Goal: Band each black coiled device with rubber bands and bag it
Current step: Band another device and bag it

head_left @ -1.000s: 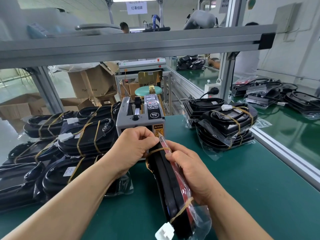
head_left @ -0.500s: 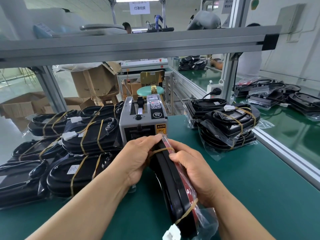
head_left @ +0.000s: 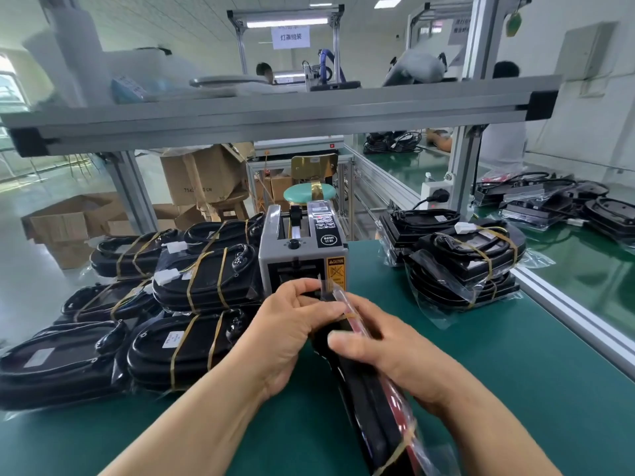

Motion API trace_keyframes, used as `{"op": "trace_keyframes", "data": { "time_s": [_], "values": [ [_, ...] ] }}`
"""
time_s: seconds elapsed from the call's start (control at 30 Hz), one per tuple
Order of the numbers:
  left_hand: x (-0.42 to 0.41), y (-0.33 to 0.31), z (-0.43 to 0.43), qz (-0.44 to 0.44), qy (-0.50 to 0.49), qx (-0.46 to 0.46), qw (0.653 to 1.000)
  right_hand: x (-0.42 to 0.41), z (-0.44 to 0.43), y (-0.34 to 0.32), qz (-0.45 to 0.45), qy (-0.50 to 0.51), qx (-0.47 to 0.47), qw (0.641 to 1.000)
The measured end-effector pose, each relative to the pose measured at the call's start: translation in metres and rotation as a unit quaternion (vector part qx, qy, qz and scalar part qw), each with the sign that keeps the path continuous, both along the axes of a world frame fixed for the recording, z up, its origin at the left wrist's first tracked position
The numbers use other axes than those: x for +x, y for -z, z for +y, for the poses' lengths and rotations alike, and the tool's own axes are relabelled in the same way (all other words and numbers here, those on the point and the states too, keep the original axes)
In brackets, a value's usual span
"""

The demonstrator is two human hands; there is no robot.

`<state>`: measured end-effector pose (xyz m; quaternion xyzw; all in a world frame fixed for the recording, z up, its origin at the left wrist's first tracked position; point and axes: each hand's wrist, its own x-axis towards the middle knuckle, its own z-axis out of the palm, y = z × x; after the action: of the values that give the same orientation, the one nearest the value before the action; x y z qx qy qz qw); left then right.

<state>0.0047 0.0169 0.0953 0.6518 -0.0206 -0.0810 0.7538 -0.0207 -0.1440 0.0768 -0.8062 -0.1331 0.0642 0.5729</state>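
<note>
Both hands have crept up toward the far end of the piece since half a second ago, and my view has lifted with them. My left hand (head_left: pixel 292 328) now pinches the 12 o'clock tip of the black coiled device (head_left: pixel 360 389) between thumb and curled fingers, right at the mouth of the tape dispenser (head_left: pixel 302 250). My right hand (head_left: pixel 398 355) curls over the upper edge just behind it, fingertips blurred, gripping device and bag (head_left: pixel 443 458) together. The device stands on edge above the tabletop (head_left: pixel 515 372), running from 12 o'clock down to 5 o'clock. One rubber band (head_left: pixel 351 316) crosses its far end between my hands, and a second rubber band (head_left: pixel 395 453) wraps the near end. Banded devices (head_left: pixel 206 283) are piled at 9 to 10 o'clock, and a bagged stack (head_left: pixel 470 266) sits at 2 o'clock. I judge the banding done and the bagging in hand, with the bag mouth being gathered at the far tip. Next I likely need to hold that fold flat and close it at the dispenser; whether any tape is ready there I cannot tell.
</note>
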Motion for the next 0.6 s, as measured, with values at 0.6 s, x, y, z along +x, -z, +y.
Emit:
{"op": "trace_keyframes", "data": {
  "time_s": [0.6],
  "values": [
    [-0.042, -0.007, -0.008, -0.093, -0.009, 0.006, 0.996, -0.058, 0.03, 0.004, -0.349, 0.13, 0.12, 0.92]
  ]
}}
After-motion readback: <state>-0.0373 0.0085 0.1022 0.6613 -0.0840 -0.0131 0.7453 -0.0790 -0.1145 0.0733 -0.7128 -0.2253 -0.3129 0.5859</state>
